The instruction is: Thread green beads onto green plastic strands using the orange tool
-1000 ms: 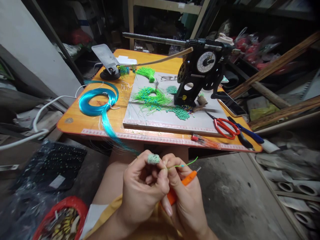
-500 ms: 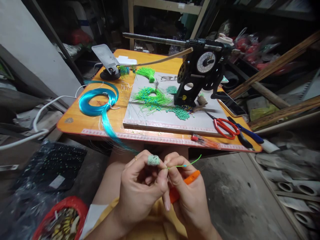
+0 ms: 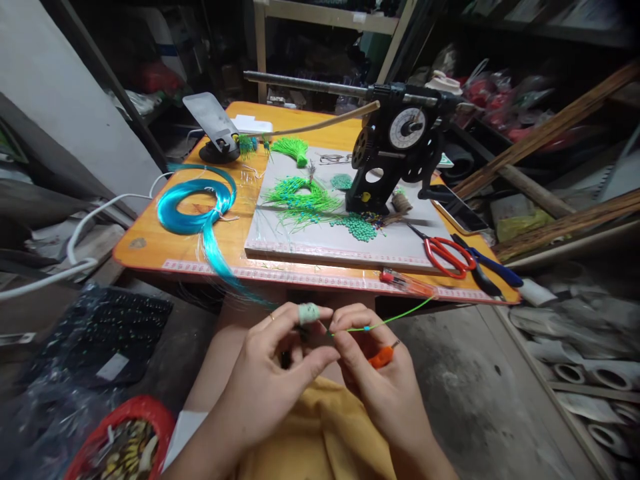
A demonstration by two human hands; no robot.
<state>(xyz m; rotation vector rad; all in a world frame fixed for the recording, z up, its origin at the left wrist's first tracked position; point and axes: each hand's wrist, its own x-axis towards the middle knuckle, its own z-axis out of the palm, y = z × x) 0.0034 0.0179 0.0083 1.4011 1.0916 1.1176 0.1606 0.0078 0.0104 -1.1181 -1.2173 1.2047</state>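
Note:
My right hand (image 3: 377,370) pinches a thin green line (image 3: 403,312) between thumb and forefinger. A small blue bead (image 3: 367,328) sits on that line, which runs out to the right past the knuckles. An orange-handled tool (image 3: 383,357) with a thin metal tip is tucked in the same hand. My left hand (image 3: 285,370) is just to the left, thumb and forefinger apart, other fingers curled in shadow. Pale green tape (image 3: 309,313) wraps its forefinger. A short dark end of the line shows between the hands. The blue strands' tail (image 3: 225,267) reaches behind my left hand.
On the orange table (image 3: 145,223) lie a blue coil (image 3: 173,207), beaded green lines (image 3: 305,197), teal beads (image 3: 360,228), red-handled scissors (image 3: 450,260), pliers (image 3: 493,267) and a cutter (image 3: 407,283). A black dial machine (image 3: 385,147) stands behind. A red bowl (image 3: 165,427) is low left.
My left thumb and forefinger have parted from the line. More green line now extends to the right of my right hand. The orange tool has turned, showing its metal tip.

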